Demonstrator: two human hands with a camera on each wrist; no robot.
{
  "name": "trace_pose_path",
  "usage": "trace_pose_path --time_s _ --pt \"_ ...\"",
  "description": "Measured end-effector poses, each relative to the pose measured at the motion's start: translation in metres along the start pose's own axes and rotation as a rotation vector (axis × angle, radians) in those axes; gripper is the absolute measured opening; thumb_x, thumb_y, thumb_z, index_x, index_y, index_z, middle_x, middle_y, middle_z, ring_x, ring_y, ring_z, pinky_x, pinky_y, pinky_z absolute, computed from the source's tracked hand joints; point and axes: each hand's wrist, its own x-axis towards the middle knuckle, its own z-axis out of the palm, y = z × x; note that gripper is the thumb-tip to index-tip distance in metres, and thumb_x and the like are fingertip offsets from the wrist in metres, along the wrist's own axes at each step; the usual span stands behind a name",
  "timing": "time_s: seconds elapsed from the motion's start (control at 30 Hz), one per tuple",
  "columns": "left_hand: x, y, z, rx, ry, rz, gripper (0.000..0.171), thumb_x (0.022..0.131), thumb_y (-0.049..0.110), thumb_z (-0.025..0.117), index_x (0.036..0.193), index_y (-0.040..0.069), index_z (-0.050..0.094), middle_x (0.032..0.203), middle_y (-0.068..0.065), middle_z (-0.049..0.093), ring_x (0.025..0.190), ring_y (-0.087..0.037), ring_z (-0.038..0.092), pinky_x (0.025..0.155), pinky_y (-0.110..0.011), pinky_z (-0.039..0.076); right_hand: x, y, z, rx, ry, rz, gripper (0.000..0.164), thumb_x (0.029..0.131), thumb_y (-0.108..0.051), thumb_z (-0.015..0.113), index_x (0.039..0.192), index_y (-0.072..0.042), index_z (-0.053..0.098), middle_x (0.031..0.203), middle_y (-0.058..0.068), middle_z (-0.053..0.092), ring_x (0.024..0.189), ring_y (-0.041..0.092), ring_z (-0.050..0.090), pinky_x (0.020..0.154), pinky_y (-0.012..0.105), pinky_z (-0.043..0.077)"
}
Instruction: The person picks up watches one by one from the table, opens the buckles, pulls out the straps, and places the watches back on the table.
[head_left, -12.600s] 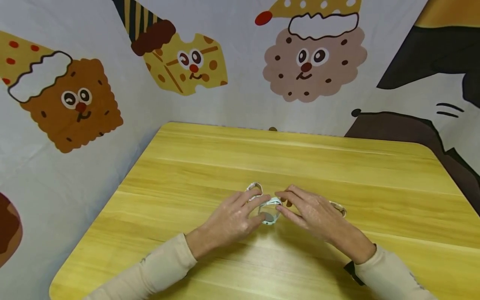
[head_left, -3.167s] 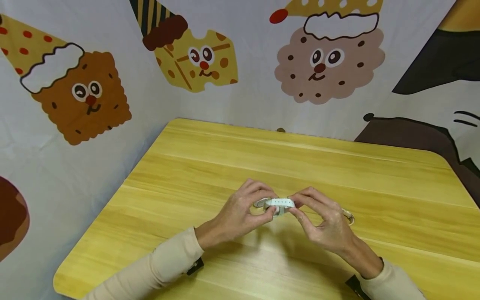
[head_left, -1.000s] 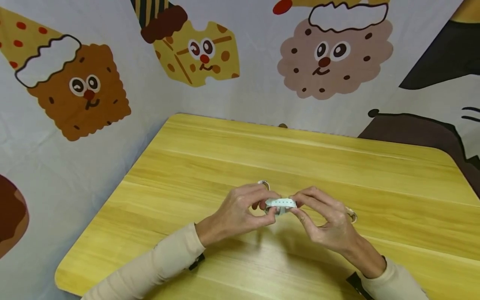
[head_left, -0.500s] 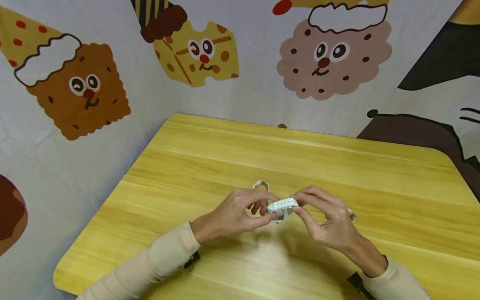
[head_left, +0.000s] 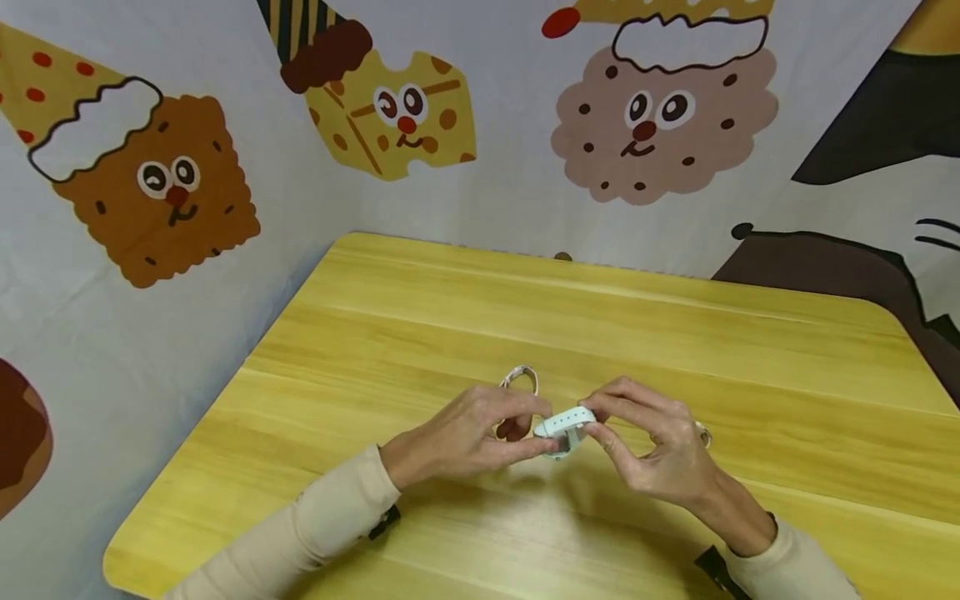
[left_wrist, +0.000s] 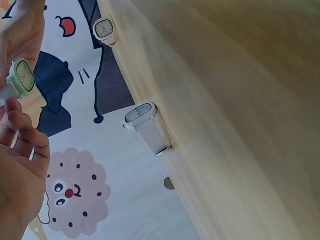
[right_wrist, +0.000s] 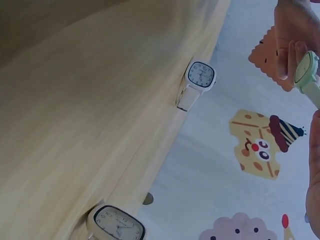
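Note:
A mint-green wristwatch (head_left: 567, 421) with a holed strap is held between both hands, its strap looped upward. At its left end, my left hand (head_left: 468, 433) has thumb and index finger on the case and strap. The bend of the strap is pinched by my right hand (head_left: 648, 437) between thumb and fingertips. In the left wrist view the green watch face (left_wrist: 25, 75) shows side-on; the right wrist view shows the green case (right_wrist: 305, 70) too. Behind my left hand stands a white wristwatch (left_wrist: 150, 132) with its band looped.
Beyond my right hand sits another pale wristwatch (head_left: 703, 433), mostly hidden by that hand; its dial (right_wrist: 120, 224) is close in the right wrist view. All this is over a wooden table (head_left: 420, 317), with a printed cloth wall (head_left: 510, 192) along its far and left edges.
Earlier the green watch lay lower between the fingers, case toward the table; later it was lifted with its strap looped. Over the last second it tilts, right end up, and shifts slightly nearer me.

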Motion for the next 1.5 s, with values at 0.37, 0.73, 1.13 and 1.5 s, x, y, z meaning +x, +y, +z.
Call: trace_pose_path --time_s 0.37,0.73,1.13,1.5 --pt "0.001 0.0007 0.0038 0.097 0.068 0.056 0.018 0.092 0.018 0.077 0.093 0.014 0.06 0.073 0.008 0.051 0.064 0.0 0.043 0.055 -0.008 0.035 0.0039 -0.0027 0.0042 -0.051 0.012 -0.067 0.03 0.101 -0.018 0.065 0.097 0.011 0.072 0.09 0.015 0.066 0.07 0.017 0.061 0.064 0.019 0.054" --pt "0.0052 0.0024 0.004 0.125 0.137 -0.005 0.018 0.089 0.01 0.073 0.093 0.012 0.056 0.079 0.004 0.046 0.067 0.0 0.039 0.054 -0.009 0.035 0.0046 -0.0026 0.0045 -0.065 0.033 -0.081 0.031 0.101 -0.017 0.064 0.097 0.012 0.071 0.09 0.017 0.067 0.074 0.021 0.063 0.069 0.019 0.056" --pt "0.0071 0.0033 0.0014 -0.039 0.08 -0.147 0.015 0.095 0.01 0.068 0.11 0.009 0.067 0.083 0.004 0.054 0.066 -0.012 0.048 0.055 -0.017 0.041 0.004 -0.0038 0.0063 -0.069 0.045 -0.062 0.031 0.101 -0.019 0.064 0.096 0.011 0.072 0.091 0.017 0.067 0.077 0.022 0.064 0.072 0.02 0.056" --pt "0.0029 0.002 -0.0016 -0.14 0.069 -0.172 0.02 0.096 0.008 0.068 0.116 0.01 0.065 0.083 0.003 0.052 0.064 -0.017 0.047 0.055 -0.018 0.038 0.01 -0.007 0.0082 -0.092 0.055 -0.085 0.031 0.102 -0.017 0.064 0.095 0.012 0.071 0.089 0.018 0.065 0.073 0.022 0.063 0.067 0.019 0.055"
